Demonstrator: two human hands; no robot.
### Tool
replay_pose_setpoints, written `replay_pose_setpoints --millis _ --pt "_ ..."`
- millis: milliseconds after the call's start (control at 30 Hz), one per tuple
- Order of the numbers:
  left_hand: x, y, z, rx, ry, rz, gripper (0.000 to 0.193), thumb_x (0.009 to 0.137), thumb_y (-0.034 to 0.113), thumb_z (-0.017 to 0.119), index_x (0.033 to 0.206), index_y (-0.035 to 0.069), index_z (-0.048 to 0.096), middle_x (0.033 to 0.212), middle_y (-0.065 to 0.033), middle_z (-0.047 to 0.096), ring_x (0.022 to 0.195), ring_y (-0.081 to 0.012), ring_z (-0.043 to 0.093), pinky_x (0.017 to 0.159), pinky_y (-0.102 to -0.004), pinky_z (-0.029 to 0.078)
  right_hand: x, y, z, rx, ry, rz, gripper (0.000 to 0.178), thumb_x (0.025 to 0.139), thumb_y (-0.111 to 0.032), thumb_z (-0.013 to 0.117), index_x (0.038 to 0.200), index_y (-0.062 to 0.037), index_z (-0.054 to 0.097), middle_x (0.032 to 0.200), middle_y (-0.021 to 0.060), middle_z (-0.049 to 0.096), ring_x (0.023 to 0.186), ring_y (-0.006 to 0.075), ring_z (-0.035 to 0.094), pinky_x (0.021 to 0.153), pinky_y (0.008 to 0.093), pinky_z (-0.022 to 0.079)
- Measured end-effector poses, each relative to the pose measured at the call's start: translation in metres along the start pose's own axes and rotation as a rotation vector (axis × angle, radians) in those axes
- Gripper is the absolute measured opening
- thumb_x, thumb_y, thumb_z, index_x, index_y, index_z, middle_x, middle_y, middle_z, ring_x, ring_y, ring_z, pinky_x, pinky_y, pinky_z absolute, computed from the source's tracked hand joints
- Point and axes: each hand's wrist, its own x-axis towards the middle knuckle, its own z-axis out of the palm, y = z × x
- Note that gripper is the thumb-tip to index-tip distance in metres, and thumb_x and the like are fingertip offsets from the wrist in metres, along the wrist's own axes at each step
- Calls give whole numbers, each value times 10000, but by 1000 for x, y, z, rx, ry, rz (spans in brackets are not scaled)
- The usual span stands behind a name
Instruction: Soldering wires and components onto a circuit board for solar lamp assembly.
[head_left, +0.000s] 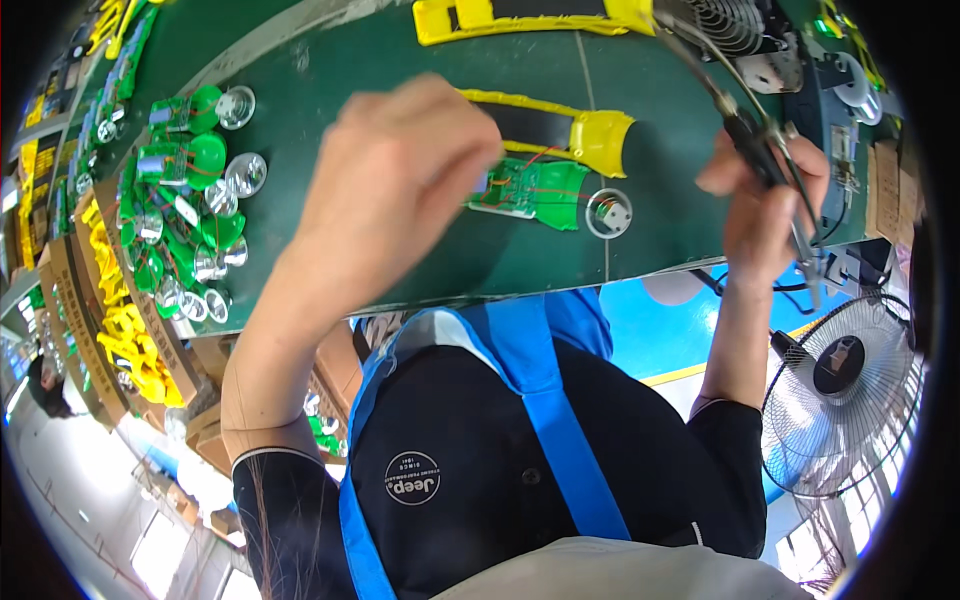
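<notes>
My left hand (405,150) is raised over the bench, slightly blurred, with its fingers curled closed; what they hold, if anything, is hidden. Just past its fingertips lies a green circuit-board assembly (530,190) with red wires. A round silver reflector lamp (608,213) sits at that assembly's right end. Behind it rests a yellow-and-black casing (600,143), partly covered by my left hand. On the right, my right hand (765,195) grips a soldering iron (748,142) by its black handle, the metal end pointing up and left. A slim metal tool (803,245), perhaps tweezers, is in the same hand.
Several green assemblies with reflectors (190,165) are piled at the bench's left. Beside them stands a cardboard box (150,320) of yellow parts. Another yellow casing (530,25) lies at the far edge. A coiled iron holder (725,22) is far right; a fan (840,385) stands below.
</notes>
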Motion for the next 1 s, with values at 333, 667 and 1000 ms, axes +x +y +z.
replay_pose_setpoints --millis 333,667,1000 --pt "17 -30 -2 299 -83 180 293 657 179 719 895 98 569 970 -65 559 960 -257 514 828 -411 374 53 44 49 -320 -101 -267 477 738 98 677 1132 -54 456 1053 97 599 949 154 587 870 270 452" --pt "-69 -18 -7 137 59 97 484 614 160 761 1033 92 528 1041 -101 551 983 -279 535 858 -402 394 70 74 58 -512 -194 -368 486 639 138 574 1077 -70 542 990 110 601 887 287 596 785 325 477" --pt "-54 10 -133 401 -175 -203 370 637 15 713 984 69 597 857 -119 567 793 -312 586 705 -387 462 65 61 47 -489 -67 -464 389 689 84 662 1027 -71 545 947 102 620 867 266 620 753 307 489"
